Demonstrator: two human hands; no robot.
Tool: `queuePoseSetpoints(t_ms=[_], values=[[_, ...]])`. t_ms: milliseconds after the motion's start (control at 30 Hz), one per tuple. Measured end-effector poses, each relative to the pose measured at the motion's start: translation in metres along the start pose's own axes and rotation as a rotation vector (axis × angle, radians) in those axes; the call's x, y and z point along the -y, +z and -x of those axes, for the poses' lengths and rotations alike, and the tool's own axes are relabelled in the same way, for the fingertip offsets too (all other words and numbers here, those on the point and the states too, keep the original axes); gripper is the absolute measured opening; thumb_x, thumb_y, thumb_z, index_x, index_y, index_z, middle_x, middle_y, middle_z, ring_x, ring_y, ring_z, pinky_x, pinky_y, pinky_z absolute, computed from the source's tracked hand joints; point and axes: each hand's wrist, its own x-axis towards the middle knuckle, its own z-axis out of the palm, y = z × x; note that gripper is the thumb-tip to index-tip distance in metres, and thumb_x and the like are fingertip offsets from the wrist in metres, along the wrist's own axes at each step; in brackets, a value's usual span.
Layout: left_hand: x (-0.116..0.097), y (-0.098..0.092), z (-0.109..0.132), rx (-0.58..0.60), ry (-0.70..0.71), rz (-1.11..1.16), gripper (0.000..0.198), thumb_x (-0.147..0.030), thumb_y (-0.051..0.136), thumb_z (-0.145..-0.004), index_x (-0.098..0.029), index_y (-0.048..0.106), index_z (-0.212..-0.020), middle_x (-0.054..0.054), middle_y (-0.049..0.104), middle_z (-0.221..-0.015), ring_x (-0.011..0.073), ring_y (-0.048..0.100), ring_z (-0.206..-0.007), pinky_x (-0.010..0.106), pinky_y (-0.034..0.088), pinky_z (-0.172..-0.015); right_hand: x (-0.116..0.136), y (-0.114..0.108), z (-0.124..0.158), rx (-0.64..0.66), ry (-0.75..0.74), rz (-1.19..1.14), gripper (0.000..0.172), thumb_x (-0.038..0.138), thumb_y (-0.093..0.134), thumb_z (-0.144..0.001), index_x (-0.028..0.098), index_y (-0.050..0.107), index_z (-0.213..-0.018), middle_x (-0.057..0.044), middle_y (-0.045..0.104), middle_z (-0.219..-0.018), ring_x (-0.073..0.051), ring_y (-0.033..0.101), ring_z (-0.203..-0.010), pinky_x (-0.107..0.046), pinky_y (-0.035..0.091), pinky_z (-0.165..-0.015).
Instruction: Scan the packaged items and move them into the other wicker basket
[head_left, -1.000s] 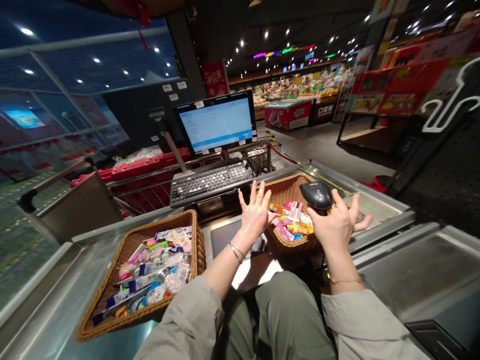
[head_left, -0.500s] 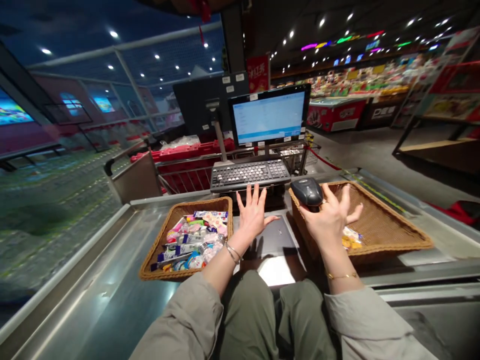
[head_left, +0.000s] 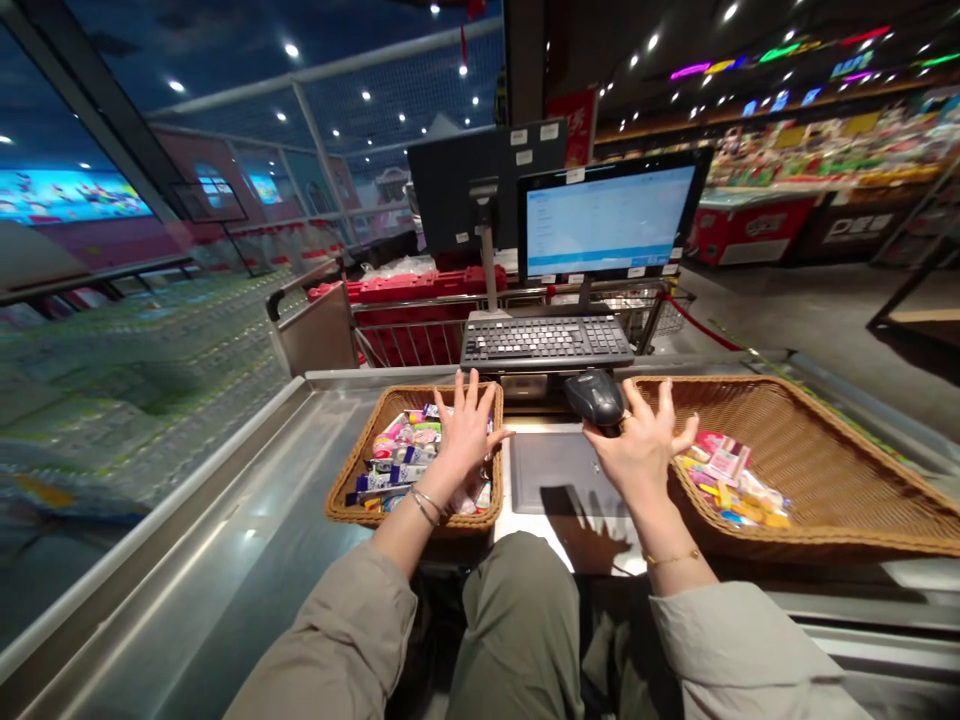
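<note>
clerk: item 1, r. hand [head_left: 634, 440]. state?
me: part closed. thumb & forefinger side on the black scanner [head_left: 595, 397], other fingers spread clear. handle's hidden behind my hand, so can't tell how full the grip is.
clerk: pos. of scanner?
me: held up ahead of my palm, b/w l. basket [head_left: 364, 440] & r. basket [head_left: 832, 460]; keyboard [head_left: 547, 340] just beyond.
clerk: handling?
me: prob. light, rigid plastic shell, a bit slippery where smooth. front end prob. the fragile bit if dropped. best hold: handle, thumb one side, fingers wrapped round t'other, nothing over the front.
clerk: item 2, l. hand [head_left: 466, 430]?
me: wide open, fingers fanned, nowt in it that i can see. it's over the l. basket; touching or not, can't tell.
clerk: contents there?
me: misc. packets [head_left: 384, 482], qty not countable. shiny wraps, so prob. light, slick & bendy. pinch by an end or edge, don't squash the middle.
clerk: r. basket?
me: small heap of sweets [head_left: 729, 465], near l. corner, beside my r. hand. prob. light too. basket's woven, looks fairly stiff; lift by the rim, both sides.
</note>
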Motion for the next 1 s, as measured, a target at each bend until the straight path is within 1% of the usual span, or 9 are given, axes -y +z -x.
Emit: queuePoseSetpoints(t_ms=[167,267,400,633,733,833,1000], values=[[0.032,-0.008,0.011,0.064,-0.043,-0.034,0.072,-0.052,0.067,-0.09,-0.025,0.048,-0.153,0.019,0.02,-0.17,0.0447,0.009,-0.157,0.081,0.009,-0.116,-0.002,0.007,0.009,0.023,0.0,-0.001,0.025,0.043,0.062,-0.08,0.021,0.074,-0.082,-0.012,0.066,-0.139,-0.04,0.029,-0.151,-0.076,0.009,-0.116],[0.045,-0.012,0.019,0.122,-0.048,-0.04,0.067,-0.05,0.069,-0.089,-0.027,0.052,-0.15,0.017,0.021,-0.17,0.0454,0.008,-0.157,0.082,0.009,-0.115,-0.003,0.008,0.01,0.046,0.002,-0.001,0.024,0.042,0.063,-0.079,0.021,0.074,-0.084,-0.013,0.065,-0.14,-0.04,0.027,-0.151,-0.077,0.01,-0.115],[0.062,-0.012,0.03,0.204,-0.016,-0.038,0.065,-0.052,0.072,-0.086,-0.032,0.057,-0.146,0.014,0.021,-0.171,0.0471,0.009,-0.157,0.083,0.01,-0.114,-0.005,0.009,0.011,0.063,0.005,0.004,0.026,0.042,0.062,-0.079,0.022,0.076,-0.088,-0.013,0.064,-0.141,-0.041,0.026,-0.151,-0.078,0.011,-0.114],[0.091,-0.015,0.043,0.273,-0.015,-0.042,0.059,-0.052,0.073,-0.086,-0.038,0.061,-0.141,0.01,0.025,-0.17,0.048,0.009,-0.156,0.084,0.009,-0.113,-0.008,0.011,0.013,0.036,-0.018,0.001,0.03,0.043,0.06,-0.08,0.021,0.075,-0.094,-0.013,0.066,-0.138,-0.04,0.027,-0.151,-0.076,0.008,-0.115],[0.097,-0.017,0.049,0.331,0.014,-0.032,0.054,-0.048,0.075,-0.085,-0.04,0.064,-0.137,0.009,0.026,-0.17,0.0478,0.008,-0.156,0.085,0.009,-0.112,-0.008,0.01,0.013,0.041,-0.014,-0.006,0.029,0.043,0.059,-0.08,0.021,0.074,-0.09,-0.014,0.065,-0.139,-0.041,0.028,-0.15,-0.076,0.009,-0.114],[0.097,-0.017,0.053,0.369,0.054,-0.024,0.051,-0.039,0.078,-0.083,-0.04,0.067,-0.133,0.008,0.029,-0.169,0.0466,0.011,-0.157,0.084,0.007,-0.113,-0.008,0.01,0.014,0.056,-0.007,-0.008,0.028,0.044,0.058,-0.08,0.02,0.073,-0.086,-0.014,0.065,-0.14,-0.041,0.028,-0.151,-0.076,0.008,-0.114],[0.095,-0.012,0.052,0.366,0.103,-0.009,0.044,-0.031,0.08,-0.079,-0.038,0.073,-0.122,0.006,0.035,-0.167,0.0431,0.015,-0.157,0.082,0.001,-0.115,-0.009,0.011,0.014,0.042,-0.004,-0.01,0.029,0.046,0.06,-0.079,0.02,0.073,-0.085,-0.013,0.066,-0.139,-0.04,0.029,-0.152,-0.074,0.008,-0.115]])
